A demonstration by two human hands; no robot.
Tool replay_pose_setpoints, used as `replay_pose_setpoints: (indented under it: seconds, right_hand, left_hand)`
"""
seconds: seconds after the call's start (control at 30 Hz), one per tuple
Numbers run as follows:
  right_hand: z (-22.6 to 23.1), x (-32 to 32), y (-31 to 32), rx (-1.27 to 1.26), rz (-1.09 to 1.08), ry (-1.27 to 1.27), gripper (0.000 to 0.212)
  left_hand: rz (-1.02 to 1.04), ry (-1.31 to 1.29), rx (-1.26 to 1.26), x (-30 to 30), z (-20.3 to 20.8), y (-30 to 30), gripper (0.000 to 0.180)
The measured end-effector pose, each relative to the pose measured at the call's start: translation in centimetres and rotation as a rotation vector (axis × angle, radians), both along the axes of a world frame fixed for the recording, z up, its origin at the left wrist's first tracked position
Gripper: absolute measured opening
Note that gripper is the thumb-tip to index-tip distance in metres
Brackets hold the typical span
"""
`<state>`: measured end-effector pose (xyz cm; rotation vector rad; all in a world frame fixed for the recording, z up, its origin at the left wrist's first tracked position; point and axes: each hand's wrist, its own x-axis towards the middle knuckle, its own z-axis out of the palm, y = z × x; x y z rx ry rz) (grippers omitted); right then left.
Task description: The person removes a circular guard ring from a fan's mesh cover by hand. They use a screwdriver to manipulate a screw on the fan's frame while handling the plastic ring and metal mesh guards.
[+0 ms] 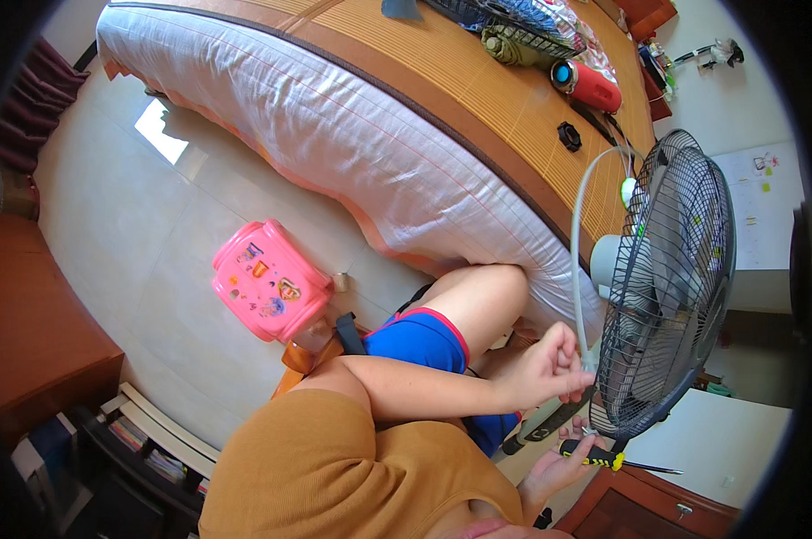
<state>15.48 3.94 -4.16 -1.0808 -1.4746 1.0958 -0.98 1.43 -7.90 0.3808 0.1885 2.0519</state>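
A standing fan (pixel 671 278) with a dark wire grille is at my right, its face turned to the right. A pale curved strip (pixel 578 238) bows out along the grille's left side and runs down to my left hand (pixel 548 370). The fingers of that hand are curled, with the tips at the strip's lower end beside the grille. Below it, my right hand (pixel 557 465) is closed around a black and yellow screwdriver (pixel 595 454), whose shaft points right. Its fingertips are close to the grille's lower edge; whether they also pinch a small part is hidden.
A bed with a woven mat (pixel 406 54) and hanging white sheet (pixel 325 135) runs along the far side. On it lie a red cylindrical speaker (pixel 587 86), a black ring-shaped part (pixel 569 136) and a basket of clothes. A pink stool (pixel 271 280) stands left; a wooden cabinet (pixel 639 503) stands lower right.
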Motion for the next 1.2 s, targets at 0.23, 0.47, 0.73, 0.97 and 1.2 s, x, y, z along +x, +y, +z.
replay_pose_setpoints:
  seconds: [0.23,0.47,0.73,0.97,1.2]
  right_hand:
    - [0.3,-1.6,0.0,0.030,-0.043,0.031,0.016]
    - [-0.4,0.8,1.2,0.047,0.040,0.038,0.012]
    - [0.0,0.0,1.1,0.075,-0.037,0.115,0.011]
    - [-1.4,6.1,6.0,0.188,-0.204,0.145,0.011]
    - [-1.7,9.9,11.2,-0.127,-0.172,0.734,0.013]
  left_hand:
    - [-0.124,-0.057,-0.028,-2.1,0.9,0.2,0.040]
    - [0.260,0.291,-0.255,-4.3,3.6,-0.3,0.059]
    - [0.563,0.694,-0.476,-3.8,5.4,1.1,0.090]
    - [0.572,0.510,-0.293,-2.8,5.0,2.2,0.107]
    - [0.479,0.672,-0.195,-3.5,7.6,1.6,0.109]
